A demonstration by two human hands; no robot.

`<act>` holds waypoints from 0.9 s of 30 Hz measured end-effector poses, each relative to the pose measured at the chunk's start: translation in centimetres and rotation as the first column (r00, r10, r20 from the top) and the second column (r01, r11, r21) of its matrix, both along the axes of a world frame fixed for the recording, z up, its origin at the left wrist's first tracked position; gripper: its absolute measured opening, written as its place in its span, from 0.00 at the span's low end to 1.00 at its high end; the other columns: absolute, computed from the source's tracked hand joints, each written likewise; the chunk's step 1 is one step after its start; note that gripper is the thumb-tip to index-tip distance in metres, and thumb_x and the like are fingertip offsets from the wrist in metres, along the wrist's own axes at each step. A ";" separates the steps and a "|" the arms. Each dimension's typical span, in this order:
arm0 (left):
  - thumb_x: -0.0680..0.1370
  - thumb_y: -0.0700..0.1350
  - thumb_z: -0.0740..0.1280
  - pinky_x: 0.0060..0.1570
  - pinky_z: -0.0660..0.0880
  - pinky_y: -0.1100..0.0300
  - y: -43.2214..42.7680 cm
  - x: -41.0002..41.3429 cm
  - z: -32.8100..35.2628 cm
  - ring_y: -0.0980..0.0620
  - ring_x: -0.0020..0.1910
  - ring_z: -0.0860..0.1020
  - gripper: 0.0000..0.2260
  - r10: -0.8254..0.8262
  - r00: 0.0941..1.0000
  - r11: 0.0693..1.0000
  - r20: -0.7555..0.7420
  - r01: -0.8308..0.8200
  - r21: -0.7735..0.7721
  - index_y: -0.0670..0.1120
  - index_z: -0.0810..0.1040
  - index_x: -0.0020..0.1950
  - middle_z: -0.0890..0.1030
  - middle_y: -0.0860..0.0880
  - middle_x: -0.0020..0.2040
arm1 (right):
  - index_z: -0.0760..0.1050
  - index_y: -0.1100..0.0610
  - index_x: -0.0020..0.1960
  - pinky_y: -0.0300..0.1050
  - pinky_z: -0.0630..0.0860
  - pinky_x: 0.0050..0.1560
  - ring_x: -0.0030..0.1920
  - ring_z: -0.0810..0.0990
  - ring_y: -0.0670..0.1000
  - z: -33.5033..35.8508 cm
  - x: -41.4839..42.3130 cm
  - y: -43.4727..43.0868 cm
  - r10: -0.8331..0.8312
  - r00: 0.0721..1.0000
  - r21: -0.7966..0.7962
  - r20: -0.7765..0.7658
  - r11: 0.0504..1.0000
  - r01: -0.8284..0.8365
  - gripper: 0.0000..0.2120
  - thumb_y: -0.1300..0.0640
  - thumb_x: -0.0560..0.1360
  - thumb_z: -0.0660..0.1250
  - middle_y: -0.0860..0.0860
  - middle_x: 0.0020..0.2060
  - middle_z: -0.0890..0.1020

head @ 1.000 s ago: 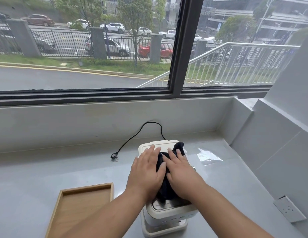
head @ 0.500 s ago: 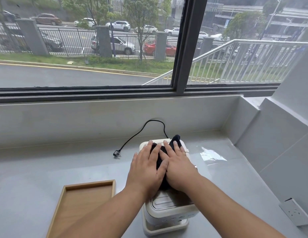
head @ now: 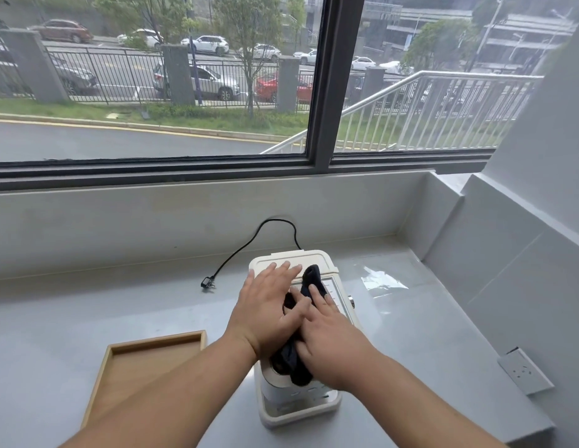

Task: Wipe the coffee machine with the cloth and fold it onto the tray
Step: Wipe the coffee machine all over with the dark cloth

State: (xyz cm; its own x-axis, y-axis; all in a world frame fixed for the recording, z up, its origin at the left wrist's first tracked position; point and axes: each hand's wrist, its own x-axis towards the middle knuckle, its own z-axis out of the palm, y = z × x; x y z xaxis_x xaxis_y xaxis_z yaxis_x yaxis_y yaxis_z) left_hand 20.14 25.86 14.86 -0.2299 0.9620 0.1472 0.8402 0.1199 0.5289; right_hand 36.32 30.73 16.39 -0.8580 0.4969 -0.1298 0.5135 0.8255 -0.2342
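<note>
Now both hands' fingers flat, left hand (head: 268,313), right hand (head: 330,342), pressing cloth (head: 293,357) atop coffee machine (head: 298,400).

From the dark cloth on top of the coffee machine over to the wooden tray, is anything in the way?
Nothing visible is. The dark cloth lies under both hands on the white coffee machine; the shallow wooden tray sits beside the machine to its left, with only bare grey counter between. The black power cord lies farther back.
</note>
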 end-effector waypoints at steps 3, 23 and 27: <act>0.76 0.71 0.47 0.82 0.40 0.46 0.3 0.0 0.2 0.53 0.84 0.53 0.36 0.016 0.999 0.999 -0.029 -0.017 -0.052 0.61 0.60 0.82 0.61 0.55 0.84 | 0.48 0.44 0.84 0.48 0.34 0.80 0.83 0.37 0.55 -0.1 2.2 -0.9 0.007 1.000 -0.011 0.000 1.000 -0.007 0.31 0.45 0.82 0.50 0.46 0.85 0.46; 0.77 0.74 0.41 0.81 0.41 0.46 1.6 1.6 -0.3 0.53 0.82 0.57 0.38 0.146 0.989 0.989 -0.036 -0.146 -0.013 0.57 0.65 0.80 0.69 0.55 0.80 | 0.44 0.37 0.83 0.46 0.47 0.81 0.81 0.33 0.45 -0.1 5.9 -0.4 -0.255 0.966 -0.130 -0.034 0.960 0.249 0.30 0.48 0.85 0.52 0.38 0.83 0.39; 0.78 0.74 0.42 0.81 0.41 0.46 1.8 1.4 -0.6 0.53 0.82 0.57 0.38 0.148 0.988 0.989 -0.047 -0.149 -0.008 0.56 0.65 0.80 0.70 0.55 0.79 | 0.43 0.38 0.83 0.49 0.57 0.80 0.82 0.35 0.47 -0.4 4.7 1.9 -0.300 0.953 -0.159 -0.039 0.943 0.291 0.31 0.49 0.85 0.53 0.39 0.82 0.37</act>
State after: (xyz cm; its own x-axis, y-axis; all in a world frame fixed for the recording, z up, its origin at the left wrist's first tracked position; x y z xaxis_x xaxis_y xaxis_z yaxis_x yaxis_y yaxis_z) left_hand 21.53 27.63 14.26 -0.3634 0.9194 0.1504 0.8362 0.2507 0.4878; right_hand 41.02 32.58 15.97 -0.6844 0.7081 -0.1739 0.7095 0.5918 -0.3826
